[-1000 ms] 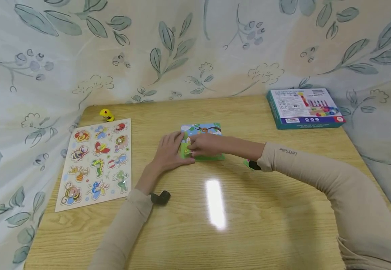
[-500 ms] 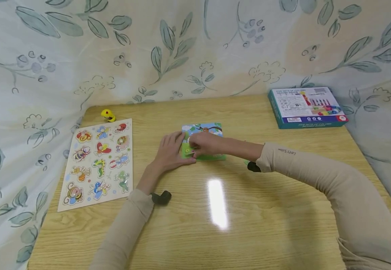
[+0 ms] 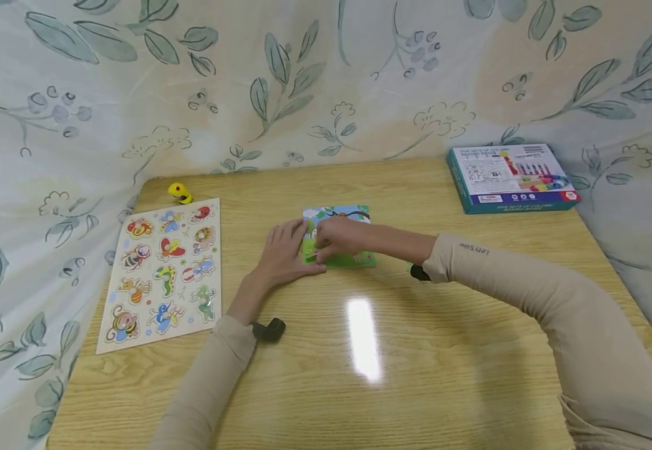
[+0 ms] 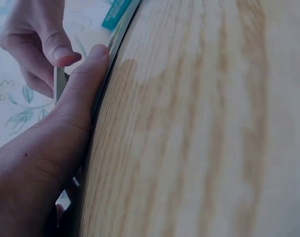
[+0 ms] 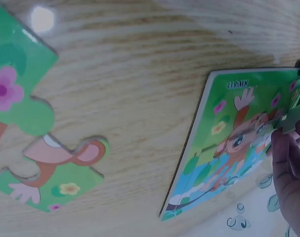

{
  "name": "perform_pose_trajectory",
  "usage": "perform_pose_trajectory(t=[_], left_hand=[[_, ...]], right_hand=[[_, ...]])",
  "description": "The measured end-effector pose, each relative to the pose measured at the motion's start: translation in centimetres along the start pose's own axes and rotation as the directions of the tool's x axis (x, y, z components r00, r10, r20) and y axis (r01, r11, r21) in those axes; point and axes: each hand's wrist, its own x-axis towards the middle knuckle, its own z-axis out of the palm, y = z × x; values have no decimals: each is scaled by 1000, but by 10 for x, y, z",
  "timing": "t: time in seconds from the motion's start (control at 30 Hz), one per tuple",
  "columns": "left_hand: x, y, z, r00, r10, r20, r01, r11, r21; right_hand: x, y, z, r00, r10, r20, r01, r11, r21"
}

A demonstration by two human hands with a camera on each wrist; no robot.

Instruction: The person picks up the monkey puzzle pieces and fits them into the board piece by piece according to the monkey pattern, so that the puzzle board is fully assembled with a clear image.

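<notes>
A small jigsaw board (image 3: 354,263) with a monkey picture lies in the middle of the table in the head view. My left hand (image 3: 282,253) rests along its left side, thumb at the near corner, fingers extended. Over the board's left part, my right hand (image 3: 341,237) pinches a green puzzle piece (image 5: 296,116) between thumb and fingers, right at the board's surface. Its fingers hide much of that spot. Two loose puzzle pieces show in the right wrist view: one with a pink flower (image 5: 11,74), another with part of the monkey (image 5: 53,170).
At the left lies an insect peg puzzle (image 3: 159,275), with a yellow toy figure (image 3: 180,192) behind it. A boxed bead set (image 3: 511,179) sits at the back right. A patterned cloth (image 3: 326,81) hangs behind the wooden table (image 3: 416,375).
My right hand and forearm have shifted slightly to the left over the board, the fingers turning a little. The left hand keeps its place at the board's edge.
</notes>
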Motion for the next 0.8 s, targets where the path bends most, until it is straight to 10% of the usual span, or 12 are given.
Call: perform_pose_trajectory(t=[0.8], left_hand=[[3, -3, 3, 999, 34, -25, -33, 999, 37]], right_hand=[[1, -6, -5, 986, -51, 157, 86, 971, -224]])
